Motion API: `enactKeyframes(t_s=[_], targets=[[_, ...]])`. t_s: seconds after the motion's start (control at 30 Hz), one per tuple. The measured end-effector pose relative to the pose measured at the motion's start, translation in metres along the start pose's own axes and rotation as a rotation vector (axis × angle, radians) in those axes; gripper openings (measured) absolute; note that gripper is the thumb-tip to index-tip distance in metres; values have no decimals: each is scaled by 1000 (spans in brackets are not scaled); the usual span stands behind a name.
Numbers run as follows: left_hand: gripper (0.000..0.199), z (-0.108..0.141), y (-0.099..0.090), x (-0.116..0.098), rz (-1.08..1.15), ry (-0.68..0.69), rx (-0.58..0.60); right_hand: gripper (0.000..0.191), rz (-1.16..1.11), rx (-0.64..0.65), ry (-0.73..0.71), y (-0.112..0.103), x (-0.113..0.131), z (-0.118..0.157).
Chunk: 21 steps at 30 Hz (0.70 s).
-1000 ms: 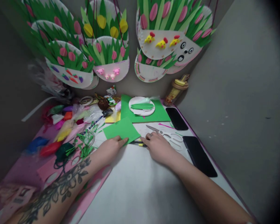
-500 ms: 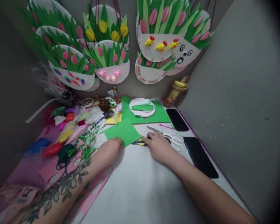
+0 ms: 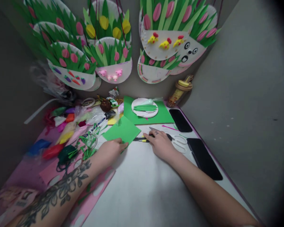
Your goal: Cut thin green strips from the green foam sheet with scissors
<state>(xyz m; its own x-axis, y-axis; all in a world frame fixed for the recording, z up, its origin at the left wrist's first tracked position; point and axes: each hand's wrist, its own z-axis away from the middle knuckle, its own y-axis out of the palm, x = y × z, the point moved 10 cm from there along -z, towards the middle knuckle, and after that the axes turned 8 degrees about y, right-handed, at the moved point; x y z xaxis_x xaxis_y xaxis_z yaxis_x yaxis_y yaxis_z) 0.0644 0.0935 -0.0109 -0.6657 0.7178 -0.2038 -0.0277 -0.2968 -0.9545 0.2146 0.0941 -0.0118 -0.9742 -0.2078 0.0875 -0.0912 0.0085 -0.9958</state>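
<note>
resting palm-down, the left hand (image 3: 111,151) touches green paper (image 3: 122,130).

Visible inventory comprises one left hand (image 3: 111,150), one right hand (image 3: 161,145), one small green sheet (image 3: 121,128), one pair of white-handled scissors (image 3: 183,141), two black phones (image 3: 204,159), one tabletop plate (image 3: 144,102), three yellow chicks (image 3: 165,44), four pink pigs (image 3: 119,72) and four yellow tulips (image 3: 103,22).

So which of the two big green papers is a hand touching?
The smaller, nearer green sheet: the left hand has its fingers on it. The larger green sheet lies farther back, under the white plate.
</note>
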Motion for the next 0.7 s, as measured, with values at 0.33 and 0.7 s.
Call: enactKeyframes(t_s=[0.33,0.7], targets=[[36,0,3,-2,57,22,-28,45,7,21,-16,-3,11,-5],[34,0,-1,-3,87,5,-39,46,15,89,-9,-5,10,0]])
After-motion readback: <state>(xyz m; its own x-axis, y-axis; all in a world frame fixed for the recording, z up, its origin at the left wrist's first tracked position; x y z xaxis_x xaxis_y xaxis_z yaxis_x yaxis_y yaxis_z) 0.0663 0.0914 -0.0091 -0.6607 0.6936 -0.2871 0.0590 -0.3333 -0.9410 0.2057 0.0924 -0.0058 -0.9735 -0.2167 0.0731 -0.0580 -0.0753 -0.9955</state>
